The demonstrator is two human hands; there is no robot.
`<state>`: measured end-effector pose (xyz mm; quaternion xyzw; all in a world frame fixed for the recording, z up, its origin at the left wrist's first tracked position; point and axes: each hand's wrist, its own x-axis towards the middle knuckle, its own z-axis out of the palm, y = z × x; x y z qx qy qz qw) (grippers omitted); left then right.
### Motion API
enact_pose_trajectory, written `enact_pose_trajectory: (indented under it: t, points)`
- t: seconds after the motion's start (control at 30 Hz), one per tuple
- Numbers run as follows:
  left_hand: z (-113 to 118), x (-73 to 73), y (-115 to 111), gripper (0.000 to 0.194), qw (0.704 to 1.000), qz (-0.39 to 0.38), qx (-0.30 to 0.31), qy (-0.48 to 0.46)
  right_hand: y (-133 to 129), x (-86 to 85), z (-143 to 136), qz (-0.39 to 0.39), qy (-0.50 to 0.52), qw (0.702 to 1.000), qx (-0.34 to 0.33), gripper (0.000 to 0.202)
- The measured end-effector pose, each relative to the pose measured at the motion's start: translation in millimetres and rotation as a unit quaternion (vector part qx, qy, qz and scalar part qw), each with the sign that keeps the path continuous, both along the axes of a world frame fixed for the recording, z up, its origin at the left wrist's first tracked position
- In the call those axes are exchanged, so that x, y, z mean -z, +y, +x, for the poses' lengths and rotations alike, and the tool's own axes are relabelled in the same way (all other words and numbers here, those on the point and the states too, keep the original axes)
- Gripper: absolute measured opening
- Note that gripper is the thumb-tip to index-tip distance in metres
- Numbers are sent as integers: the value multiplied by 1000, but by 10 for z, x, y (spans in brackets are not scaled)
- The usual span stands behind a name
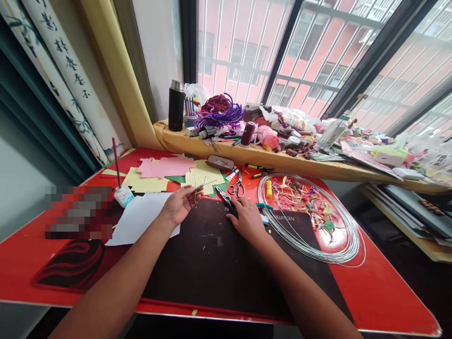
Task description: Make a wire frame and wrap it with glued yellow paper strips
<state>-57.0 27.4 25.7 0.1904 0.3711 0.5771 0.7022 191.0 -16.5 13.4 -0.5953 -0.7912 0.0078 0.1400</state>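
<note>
1. Left hand (180,205): pinched a short bent wire piece (200,187) above the counter (381,292); its springy free end could flick out.
2. Right hand (247,219): closed over pliers (226,197); a loose grip could let them slip.
3. Wire coil (310,221), right: lay loosely wound and could snag.

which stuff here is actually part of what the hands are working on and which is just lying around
In use:
- left hand, its grip shut on a thin bent piece of silver wire
- right hand, resting on the dark-handled pliers
- large coil of silver wire, beside the right hand

Lying about:
- silver scissors
- pink and yellow paper sheets
- black flask
- white glue bottle
- purple cord bundle
</note>
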Motion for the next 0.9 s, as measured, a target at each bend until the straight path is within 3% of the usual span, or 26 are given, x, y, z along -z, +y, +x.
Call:
enact_pose_trajectory:
  t: [0.13, 0.47, 0.6, 0.9]
  points:
    - [31, 10, -31, 15, 1000, 5, 28, -4, 43, 55, -16, 24, -4, 1000, -12, 27]
    - [82, 12, -75, 23, 998, 25, 57, 27, -23, 181, 16, 56, 147, 988, -11, 21]
    - [127, 4, -87, 18, 997, 33, 72, 21, -107, 126, -80, 49, 217, 974, -31, 19]
    - [147, 29, -111, 35, 993, 35, 99, 52, -111, 130, -377, 37, 323, 945, -40, 15]
